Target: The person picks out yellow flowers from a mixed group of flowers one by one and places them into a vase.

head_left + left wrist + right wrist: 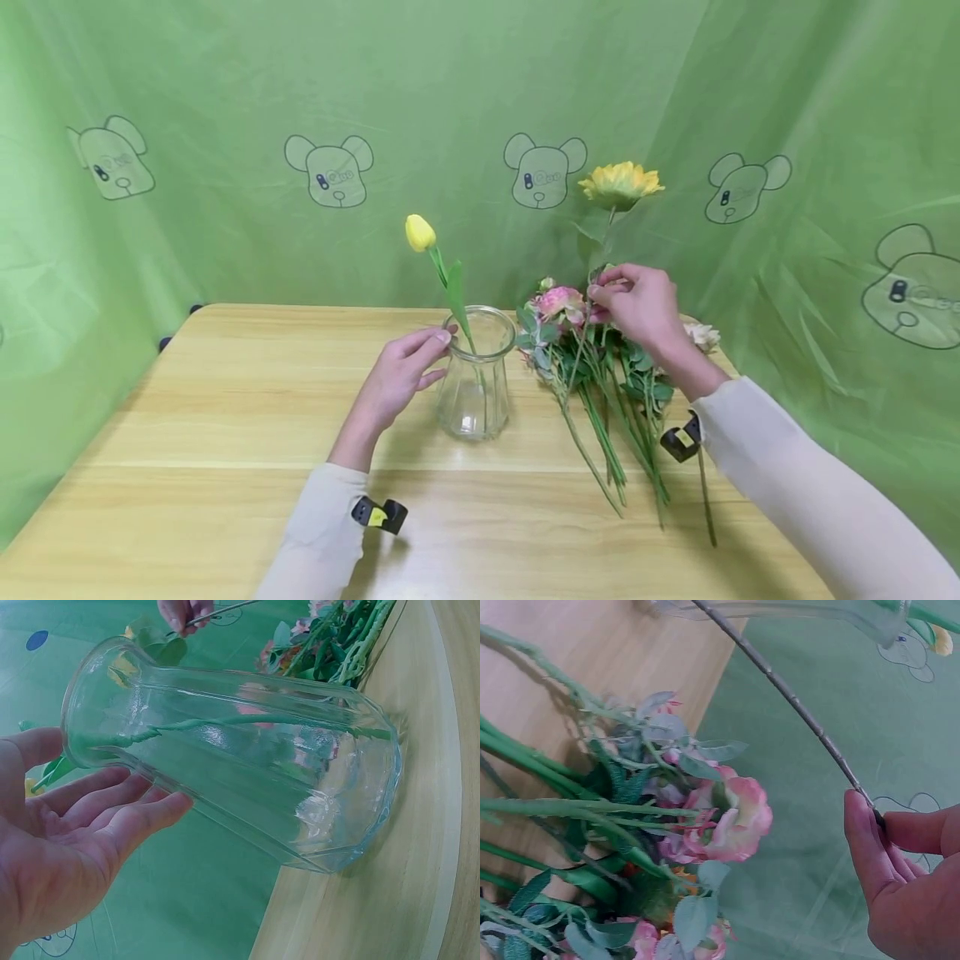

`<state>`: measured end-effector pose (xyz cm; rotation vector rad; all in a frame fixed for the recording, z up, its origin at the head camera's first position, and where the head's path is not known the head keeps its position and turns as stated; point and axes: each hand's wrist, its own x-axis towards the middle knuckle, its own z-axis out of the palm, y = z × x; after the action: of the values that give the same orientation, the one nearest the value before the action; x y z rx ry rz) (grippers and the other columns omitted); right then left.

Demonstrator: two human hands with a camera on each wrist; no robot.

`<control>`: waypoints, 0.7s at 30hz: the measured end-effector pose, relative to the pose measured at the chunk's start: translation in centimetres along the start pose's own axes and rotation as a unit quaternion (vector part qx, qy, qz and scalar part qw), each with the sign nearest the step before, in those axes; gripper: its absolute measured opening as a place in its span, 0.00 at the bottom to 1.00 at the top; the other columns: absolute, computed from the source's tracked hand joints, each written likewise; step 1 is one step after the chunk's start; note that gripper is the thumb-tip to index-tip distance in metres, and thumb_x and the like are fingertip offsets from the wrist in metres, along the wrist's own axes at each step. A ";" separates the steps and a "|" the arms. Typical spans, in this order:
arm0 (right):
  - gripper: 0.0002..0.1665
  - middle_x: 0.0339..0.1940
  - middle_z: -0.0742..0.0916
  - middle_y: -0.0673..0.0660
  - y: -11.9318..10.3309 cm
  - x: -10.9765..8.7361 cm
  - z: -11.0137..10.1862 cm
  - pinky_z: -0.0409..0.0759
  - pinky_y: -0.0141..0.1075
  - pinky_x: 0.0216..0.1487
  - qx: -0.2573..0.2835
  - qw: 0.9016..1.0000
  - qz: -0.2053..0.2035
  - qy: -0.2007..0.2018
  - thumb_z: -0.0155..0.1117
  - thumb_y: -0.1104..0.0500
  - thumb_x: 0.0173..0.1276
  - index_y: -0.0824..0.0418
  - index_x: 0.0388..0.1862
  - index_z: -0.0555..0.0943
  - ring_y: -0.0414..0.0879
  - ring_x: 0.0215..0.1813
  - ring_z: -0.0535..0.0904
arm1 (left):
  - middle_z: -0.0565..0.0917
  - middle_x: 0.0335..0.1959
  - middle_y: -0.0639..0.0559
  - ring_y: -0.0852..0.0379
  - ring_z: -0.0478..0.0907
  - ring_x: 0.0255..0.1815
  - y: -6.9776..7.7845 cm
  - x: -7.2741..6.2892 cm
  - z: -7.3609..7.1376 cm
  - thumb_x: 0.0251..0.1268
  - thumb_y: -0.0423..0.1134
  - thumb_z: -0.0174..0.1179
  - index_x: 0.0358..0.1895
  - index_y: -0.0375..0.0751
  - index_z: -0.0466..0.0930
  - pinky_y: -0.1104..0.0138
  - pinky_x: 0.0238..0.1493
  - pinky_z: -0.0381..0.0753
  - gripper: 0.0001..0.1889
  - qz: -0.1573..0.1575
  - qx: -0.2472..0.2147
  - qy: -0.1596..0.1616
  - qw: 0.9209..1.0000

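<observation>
A clear glass vase stands upright on the table, a yellow tulip leaning left out of its mouth. The tulip's green stem shows through the glass in the left wrist view. My left hand holds the vase at its rim, thumb against the edge and other fingers beside the neck. To the right, my right hand pinches the stem of a yellow sunflower between thumb and fingers. The bloom is raised above that hand; its stem slants downward in the right wrist view.
A loose pile of artificial flowers lies right of the vase, with a pink bloom, a whitish bloom and several green stems pointing toward me. The wooden table meets a green curtain printed with bear faces.
</observation>
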<state>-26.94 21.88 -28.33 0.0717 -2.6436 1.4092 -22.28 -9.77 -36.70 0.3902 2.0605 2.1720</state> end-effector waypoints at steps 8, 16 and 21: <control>0.20 0.34 0.91 0.53 -2.0 0.7 -1.0 0.91 0.34 0.42 0.081 0.996 0.007 0.032 0.66 0.61 0.73 0.68 0.59 0.78 0.44 0.32 0.89 | 0.71 0.75 0.44 0.43 0.69 0.75 -0.1 0.1 -0.1 0.80 0.47 0.52 0.68 0.33 0.73 0.56 0.70 0.79 0.25 0.001 0.005 -0.002 1.000; 0.19 0.29 0.90 0.46 -4.2 1.4 -2.3 0.91 0.34 0.43 0.139 0.989 0.012 0.056 0.67 0.62 0.71 0.67 0.58 0.78 0.42 0.31 0.89 | 0.71 0.75 0.45 0.44 0.69 0.75 0.0 -0.1 0.0 0.80 0.47 0.52 0.68 0.34 0.73 0.56 0.70 0.78 0.24 -0.005 0.001 0.002 1.000; 0.17 0.29 0.91 0.50 -5.2 1.6 -2.8 0.91 0.34 0.42 0.199 0.977 0.019 0.069 0.69 0.65 0.69 0.67 0.54 0.78 0.44 0.29 0.89 | 0.70 0.76 0.44 0.43 0.68 0.75 0.1 -0.1 0.0 0.80 0.47 0.52 0.69 0.32 0.72 0.54 0.71 0.77 0.25 -0.001 -0.005 -0.003 1.000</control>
<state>-27.67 21.33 -22.27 -0.0322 -2.2301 1.8609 -22.14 -9.76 -36.65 0.3937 2.0457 2.1770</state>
